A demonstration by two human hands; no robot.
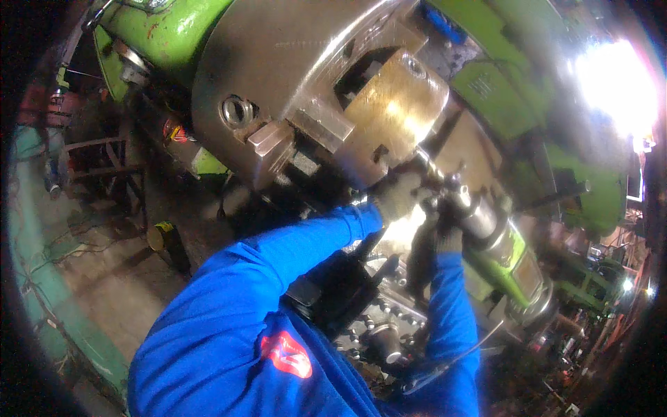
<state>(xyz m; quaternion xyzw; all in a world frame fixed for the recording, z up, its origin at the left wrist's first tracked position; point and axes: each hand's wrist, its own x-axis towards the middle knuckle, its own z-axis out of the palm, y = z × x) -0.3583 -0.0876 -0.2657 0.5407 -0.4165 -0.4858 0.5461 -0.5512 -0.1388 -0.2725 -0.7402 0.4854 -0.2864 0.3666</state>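
Observation:
A large steel lathe chuck (278,62) fills the upper middle, its stepped jaws around a brassy, cylindrical workpiece (396,104). My left hand (401,194), in a greyish work glove, is just below the workpiece's near end, fingers curled at a shiny metal rod (431,165). What it grips is hard to make out. Close to its right, my right hand (445,236), also gloved, reaches up beside the steel tailstock quill (476,215). Shadow hides its fingers. The rod lies between the workpiece and the quill, roughly in line with both.
The green tailstock body (511,267) stands at the right. A dark handle bar (556,198) juts out beyond it. Below my hands, several metal parts (382,326) sit on the carriage. A strong lamp (615,87) glares at upper right. A dark cylinder (167,243) stands on the floor at left.

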